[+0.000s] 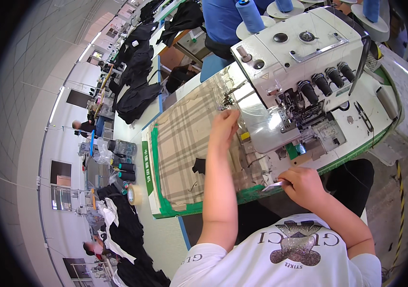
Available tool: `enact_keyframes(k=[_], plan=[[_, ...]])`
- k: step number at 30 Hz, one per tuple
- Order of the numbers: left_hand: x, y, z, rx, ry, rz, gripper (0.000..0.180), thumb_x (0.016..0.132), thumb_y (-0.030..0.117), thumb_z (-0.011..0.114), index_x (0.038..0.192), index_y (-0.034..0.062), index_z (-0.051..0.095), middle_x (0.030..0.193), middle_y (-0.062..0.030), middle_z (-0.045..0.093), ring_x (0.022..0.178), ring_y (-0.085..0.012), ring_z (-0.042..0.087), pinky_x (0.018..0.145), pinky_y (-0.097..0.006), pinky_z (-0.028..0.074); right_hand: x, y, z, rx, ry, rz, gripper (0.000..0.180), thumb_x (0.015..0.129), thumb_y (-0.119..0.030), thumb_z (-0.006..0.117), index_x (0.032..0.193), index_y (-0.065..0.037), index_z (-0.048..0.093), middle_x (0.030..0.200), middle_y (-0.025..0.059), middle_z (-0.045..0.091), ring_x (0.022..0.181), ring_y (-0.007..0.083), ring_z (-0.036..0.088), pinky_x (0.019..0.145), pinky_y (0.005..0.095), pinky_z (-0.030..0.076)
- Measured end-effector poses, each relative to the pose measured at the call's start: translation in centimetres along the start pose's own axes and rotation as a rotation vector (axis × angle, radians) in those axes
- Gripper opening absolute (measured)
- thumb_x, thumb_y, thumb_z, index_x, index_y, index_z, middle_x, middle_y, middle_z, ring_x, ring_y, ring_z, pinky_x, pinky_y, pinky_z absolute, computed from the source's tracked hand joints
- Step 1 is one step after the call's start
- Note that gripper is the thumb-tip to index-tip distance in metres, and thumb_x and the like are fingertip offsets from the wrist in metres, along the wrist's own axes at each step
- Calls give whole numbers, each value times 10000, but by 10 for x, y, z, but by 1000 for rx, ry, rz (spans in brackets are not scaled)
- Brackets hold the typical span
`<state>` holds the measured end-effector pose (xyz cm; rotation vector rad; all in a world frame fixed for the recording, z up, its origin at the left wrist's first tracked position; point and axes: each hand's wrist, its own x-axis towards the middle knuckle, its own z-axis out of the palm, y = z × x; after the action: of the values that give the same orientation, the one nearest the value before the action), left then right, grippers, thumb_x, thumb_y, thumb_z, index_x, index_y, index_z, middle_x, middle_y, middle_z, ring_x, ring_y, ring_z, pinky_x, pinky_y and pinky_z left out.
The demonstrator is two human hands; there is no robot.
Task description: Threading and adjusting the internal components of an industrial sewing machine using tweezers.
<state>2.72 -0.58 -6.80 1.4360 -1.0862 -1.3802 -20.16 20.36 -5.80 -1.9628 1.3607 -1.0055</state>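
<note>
My left hand (225,126) is at the left side of a white overlock sewing machine (304,52). Its fingertips are pinched together; whatever is between them is too small to make out. My right hand (304,186) is closed on a small silver pointed tool (272,185), by the front edge of the worktop; whether this is tweezers or thread snips cannot be told. Beneath my left forearm lies a beige checked cover (180,138), bordered with green tape (155,167). A small black fabric scrap (198,166) rests on it beside that forearm.
Scissors (364,116) lie on the machine's right side. Blue thread cones (250,16) stand behind it. A clear tape roll (132,194) and dark thread spools (126,171) sit left of the cover. Black garments (139,91) are piled on the long table. Other people work farther off.
</note>
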Motion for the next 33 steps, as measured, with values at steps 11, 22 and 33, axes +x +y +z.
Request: enact_keyframes(k=[11, 22, 33], plan=[[-4, 59, 1, 246, -7, 451, 440, 889, 60, 623, 1323, 11, 569, 988, -59, 669, 893, -131, 604, 829, -293, 470, -2, -3, 7, 5, -8, -32, 79, 768, -113, 673, 841, -84, 665, 712, 78, 644, 644, 301, 639, 589, 404, 511], [-63, 66, 58, 168, -284, 187, 579, 916, 42, 618, 1452, -8, 404, 969, -71, 674, 837, -109, 623, 722, -235, 495, 4, -11, -7, 20, 84, -62, 86, 779, -93, 683, 863, -81, 666, 712, 83, 644, 630, 296, 635, 565, 398, 501], [-78, 36, 85, 356, -92, 423, 568, 821, -23, 637, 1371, 34, 504, 890, -24, 647, 830, -102, 613, 783, -261, 514, 49, -6, -20, -200, 476, -160, 143, 758, -90, 743, 871, -83, 656, 674, 46, 604, 585, 238, 611, 517, 361, 473]])
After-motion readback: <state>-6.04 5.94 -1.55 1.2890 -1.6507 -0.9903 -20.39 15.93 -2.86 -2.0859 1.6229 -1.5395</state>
